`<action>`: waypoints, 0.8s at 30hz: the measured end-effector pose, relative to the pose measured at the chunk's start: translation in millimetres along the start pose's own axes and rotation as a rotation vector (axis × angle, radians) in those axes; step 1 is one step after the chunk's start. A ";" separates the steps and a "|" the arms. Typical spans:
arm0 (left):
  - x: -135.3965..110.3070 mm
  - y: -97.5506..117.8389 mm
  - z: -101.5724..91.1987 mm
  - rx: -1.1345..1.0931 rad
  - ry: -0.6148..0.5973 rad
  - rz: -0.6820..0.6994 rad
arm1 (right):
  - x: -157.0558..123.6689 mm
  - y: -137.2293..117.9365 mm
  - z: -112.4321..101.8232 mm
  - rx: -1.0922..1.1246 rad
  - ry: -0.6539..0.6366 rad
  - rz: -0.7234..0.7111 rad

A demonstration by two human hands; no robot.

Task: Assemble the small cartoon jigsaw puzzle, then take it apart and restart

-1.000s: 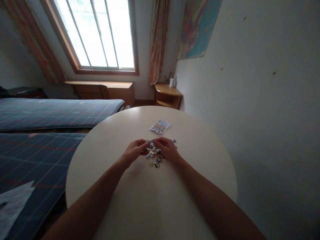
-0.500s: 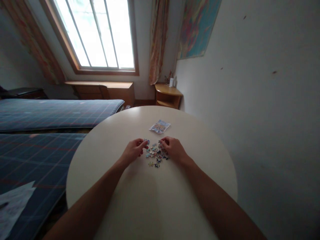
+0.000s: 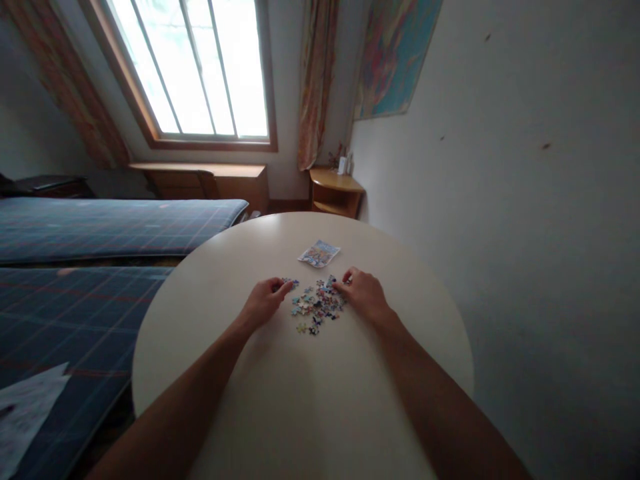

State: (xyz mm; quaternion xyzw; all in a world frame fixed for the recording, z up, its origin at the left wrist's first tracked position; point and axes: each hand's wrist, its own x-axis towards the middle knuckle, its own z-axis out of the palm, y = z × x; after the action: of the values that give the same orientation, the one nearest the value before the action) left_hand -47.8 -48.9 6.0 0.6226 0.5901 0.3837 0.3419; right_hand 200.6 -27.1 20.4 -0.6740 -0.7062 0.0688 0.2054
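Now the right hand (image 3: 367, 295) has drawn away from the left hand (image 3: 264, 300), baring puzzle pieces (image 3: 320, 304) between them on the table (image 3: 295, 407). The left pinches a few; the right, half-curled, touches others, its hold unclear.

prob. a bdrm, w/ 2 plaid mattresses (image 3: 110, 227), patterned curtains (image 3: 317, 87) & desk (image 3: 243, 171) under window (image 3: 200, 67).

Jigsaw pieces (image 3: 320, 304): small, mottled blue, white, reddish and dark; spread in loose, overlapping patch on pale round table (image 3: 305, 413); smaller cluster (image 3: 295, 283) set at upper left; yellowish piece (image 3: 301, 328) laid beside dark piece (image 3: 313, 330) at near edge.
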 end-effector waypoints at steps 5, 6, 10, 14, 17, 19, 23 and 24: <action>1.4 -0.9 -0.6 0.031 0.000 0.018 | 1.1 5.0 -1.4 0.027 -0.047 -0.031; 1.6 -1.2 -0.7 0.035 0.000 0.020 | 1.2 6.7 -2.1 0.045 -0.062 -0.042; 1.9 -2.7 -0.6 0.044 -0.004 0.022 | 2.9 15.7 -6.1 0.123 -0.115 -0.077; 1.6 -3.4 -0.1 0.040 -0.016 0.024 | 6.1 26.4 -9.3 0.174 -0.159 -0.107; 1.0 -1.5 0.7 0.027 -0.035 0.038 | 6.8 30.8 -12.1 0.203 -0.194 -0.159; 0.0 1.2 1.8 0.010 -0.061 0.057 | 6.1 29.4 -14.2 0.212 -0.186 -0.187; -4.6 8.8 5.3 -0.028 -0.127 0.108 | 0.0 11.5 -11.7 0.257 -0.110 -0.225; -6.0 10.5 6.3 -0.035 -0.141 0.119 | -3.0 4.1 -8.4 0.293 -0.110 -0.243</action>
State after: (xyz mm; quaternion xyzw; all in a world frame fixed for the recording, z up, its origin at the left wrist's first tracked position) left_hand -37.3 -55.5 11.9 0.6760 0.5195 0.3688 0.3702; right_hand 207.7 -31.2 25.9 -0.5420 -0.7750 0.1822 0.2691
